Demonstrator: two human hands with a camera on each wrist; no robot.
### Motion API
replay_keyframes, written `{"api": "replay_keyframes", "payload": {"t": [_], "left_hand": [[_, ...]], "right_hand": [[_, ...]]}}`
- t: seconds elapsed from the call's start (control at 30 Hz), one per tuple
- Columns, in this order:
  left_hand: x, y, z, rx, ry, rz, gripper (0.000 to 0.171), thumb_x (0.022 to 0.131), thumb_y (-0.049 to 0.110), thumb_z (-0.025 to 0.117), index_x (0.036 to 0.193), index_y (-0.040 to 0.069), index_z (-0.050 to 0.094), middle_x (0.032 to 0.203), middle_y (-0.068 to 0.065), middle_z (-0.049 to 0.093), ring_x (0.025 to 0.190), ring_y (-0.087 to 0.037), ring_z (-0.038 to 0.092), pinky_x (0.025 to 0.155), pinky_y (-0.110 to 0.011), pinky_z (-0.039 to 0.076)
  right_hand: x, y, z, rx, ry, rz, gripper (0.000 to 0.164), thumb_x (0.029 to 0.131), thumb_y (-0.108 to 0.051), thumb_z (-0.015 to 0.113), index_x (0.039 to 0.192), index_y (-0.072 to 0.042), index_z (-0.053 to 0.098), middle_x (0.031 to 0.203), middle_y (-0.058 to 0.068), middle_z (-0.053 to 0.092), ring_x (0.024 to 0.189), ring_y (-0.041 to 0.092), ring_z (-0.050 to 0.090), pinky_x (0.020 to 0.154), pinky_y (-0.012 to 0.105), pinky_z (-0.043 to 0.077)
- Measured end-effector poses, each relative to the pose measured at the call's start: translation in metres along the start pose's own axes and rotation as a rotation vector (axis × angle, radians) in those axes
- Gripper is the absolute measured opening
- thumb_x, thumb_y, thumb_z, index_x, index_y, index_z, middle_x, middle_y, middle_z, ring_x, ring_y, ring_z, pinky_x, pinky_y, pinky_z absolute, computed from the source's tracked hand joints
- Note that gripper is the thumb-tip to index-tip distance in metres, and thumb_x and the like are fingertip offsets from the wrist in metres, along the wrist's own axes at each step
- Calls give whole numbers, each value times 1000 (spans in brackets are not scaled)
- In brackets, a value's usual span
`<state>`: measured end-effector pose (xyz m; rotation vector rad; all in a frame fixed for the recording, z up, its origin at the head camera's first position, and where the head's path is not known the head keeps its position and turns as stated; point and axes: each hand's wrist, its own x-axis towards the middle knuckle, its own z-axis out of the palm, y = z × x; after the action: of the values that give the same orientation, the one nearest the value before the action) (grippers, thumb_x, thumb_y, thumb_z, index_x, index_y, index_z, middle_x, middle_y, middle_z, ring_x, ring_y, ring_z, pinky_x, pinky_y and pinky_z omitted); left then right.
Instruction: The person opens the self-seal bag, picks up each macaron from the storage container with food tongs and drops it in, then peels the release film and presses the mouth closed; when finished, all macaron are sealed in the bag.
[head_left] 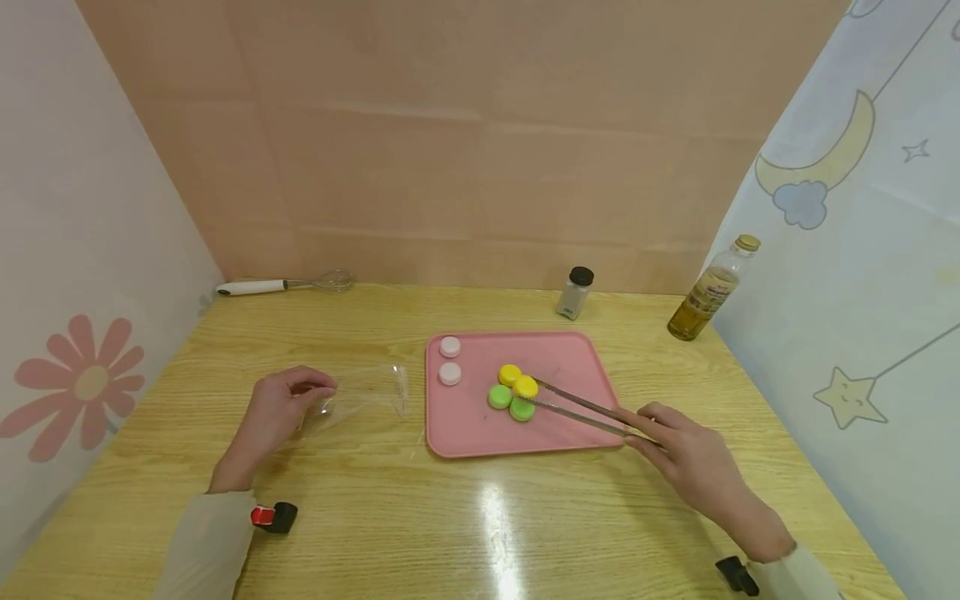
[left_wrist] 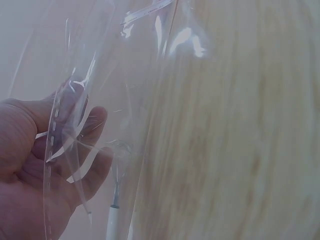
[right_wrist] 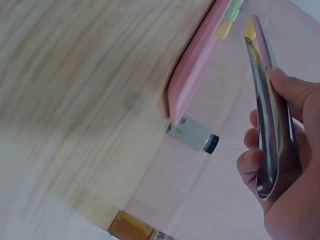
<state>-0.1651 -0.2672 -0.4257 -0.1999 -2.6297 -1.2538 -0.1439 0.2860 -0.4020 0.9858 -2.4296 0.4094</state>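
My left hand (head_left: pixel 281 404) pinches a clear plastic bag (head_left: pixel 367 390) on the left of the table. In the left wrist view the see-through bag (left_wrist: pixel 100 60) hangs between thumb and fingers. With my right hand (head_left: pixel 690 458) I grip metal tongs (head_left: pixel 577 417), whose tips reach over a pink tray (head_left: pixel 465 437). A yellow macaron (head_left: pixel 526 387) sits between the tong tips, and the right wrist view also shows yellow (right_wrist: pixel 250 30) there. Beside it are another yellow macaron (head_left: pixel 510 375) and two green macarons (head_left: pixel 499 397). Two pale pink macarons (head_left: pixel 450 373) lie near the tray's left edge.
A whisk (head_left: pixel 255 287) lies along the back wall at the left. Behind the tray stands a small black-capped jar (head_left: pixel 573 296). Farther right is an oil bottle (head_left: pixel 701 304) by the side wall. The wooden table (head_left: pixel 375 517) extends in front of the tray.
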Motion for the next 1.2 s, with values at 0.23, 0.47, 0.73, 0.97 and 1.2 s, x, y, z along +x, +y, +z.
{"api": "replay_keyframes", "payload": {"t": [0.23,0.47,0.73,0.97,1.2], "left_hand": [[-1,-1,-1,5,1,-7,8,96,10,71,100,6,77,97,-6,74,90,-24,66,71,-24,52],[-1,-1,-2,7,-6,2,11,97,14,70,101,6,77,98,-6,74,90,-24,66,71,-26,51],[-1,-4,-2,4,-6,-2,12,98,16,70,102,7,77,98,-5,74,91,-24,67,73,-26,52],[-1,-4,0,-8,-13,4,12,97,16,71,102,7,77,99,-4,74,92,-24,67,75,-25,52],[1,-2,1,-20,-21,2,12,97,16,71,102,7,77,99,-4,74,92,-23,67,76,-26,52]], "right_hand": [[19,-13,6,41,30,-68,44,106,-46,49,124,-14,73,97,-6,62,68,-2,41,53,12,34],[42,-27,19,42,8,-114,45,107,-47,46,120,-15,75,94,-7,58,70,2,43,55,16,38],[77,-44,38,48,-11,-207,39,107,-41,49,125,-17,72,94,-6,57,74,8,45,55,21,40],[100,-55,59,49,-57,-219,41,105,-43,51,126,-16,73,94,-4,56,75,11,46,63,26,45],[112,-62,74,21,-106,-220,34,89,-19,80,122,-17,74,100,-3,60,80,12,50,63,25,47]]}}
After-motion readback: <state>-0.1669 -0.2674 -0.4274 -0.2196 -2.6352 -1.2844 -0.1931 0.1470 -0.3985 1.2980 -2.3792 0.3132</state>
